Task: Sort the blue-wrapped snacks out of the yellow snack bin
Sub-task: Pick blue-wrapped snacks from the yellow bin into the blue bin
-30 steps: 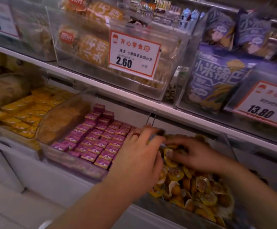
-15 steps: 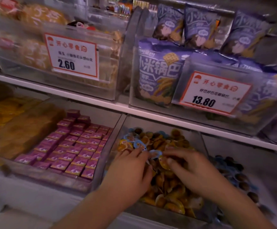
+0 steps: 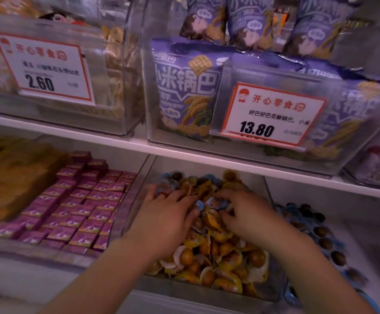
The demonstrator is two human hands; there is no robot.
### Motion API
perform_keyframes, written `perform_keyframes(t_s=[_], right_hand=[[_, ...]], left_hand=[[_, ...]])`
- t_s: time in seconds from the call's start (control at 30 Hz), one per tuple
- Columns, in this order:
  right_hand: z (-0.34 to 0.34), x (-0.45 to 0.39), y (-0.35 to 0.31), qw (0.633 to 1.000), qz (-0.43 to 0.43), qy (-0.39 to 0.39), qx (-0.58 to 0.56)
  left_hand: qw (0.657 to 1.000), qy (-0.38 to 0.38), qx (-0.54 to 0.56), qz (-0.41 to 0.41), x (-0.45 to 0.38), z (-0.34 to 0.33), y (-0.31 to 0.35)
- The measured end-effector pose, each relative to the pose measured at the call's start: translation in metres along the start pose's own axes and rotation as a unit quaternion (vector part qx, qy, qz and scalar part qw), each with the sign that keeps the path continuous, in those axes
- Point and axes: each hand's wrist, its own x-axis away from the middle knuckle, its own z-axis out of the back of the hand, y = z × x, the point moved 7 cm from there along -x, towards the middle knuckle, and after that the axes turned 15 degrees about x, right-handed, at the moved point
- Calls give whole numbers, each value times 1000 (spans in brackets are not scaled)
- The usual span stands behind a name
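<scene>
Both hands dig, grips unclear, in yellow snack bin under "13.80" tag

The yellow snack bin is a clear box on the lower shelf, heaped with small round yellow-wrapped snacks; a few blue-wrapped snacks lie on top near the middle, more at the back left corner.
</scene>
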Motion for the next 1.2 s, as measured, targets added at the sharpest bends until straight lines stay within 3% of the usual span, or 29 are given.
perform_keyframes(t_s=[0.13, 0.3, 0.47, 0.6, 0.7, 0.77, 0.83, 0.9, 1.0, 1.2], right_hand=[[5, 4, 1, 999, -1, 42, 2], [11, 4, -9, 992, 34, 65, 105], [17, 9, -19, 996, 63, 54, 21], [17, 8, -19, 996, 55, 63, 35], [32, 11, -11, 987, -5, 159, 35], [46, 17, 5, 969, -81, 233, -35], [53, 26, 7, 949, -101, 274, -121], [55, 30, -19, 950, -17, 249, -190], [27, 34, -59, 977, 118, 107, -144], [11, 23, -25, 991, 26, 131, 22]], left_hand=[[999, -3, 45, -19, 0, 7, 6], [990, -30, 128, -50, 16, 13, 7], [986, -37, 158, -37, 21, 12, 7], [988, -46, 148, -21, 18, 7, 4], [989, -57, 132, -18, 15, 6, 5], [989, -41, 144, -15, 13, 8, 6], [989, -16, 147, -15, 11, 11, 7], [988, -6, 154, -15, 11, 11, 6], [981, 0, 194, -21, 12, 13, 5], [973, 71, 221, -4, 14, 19, -2]])
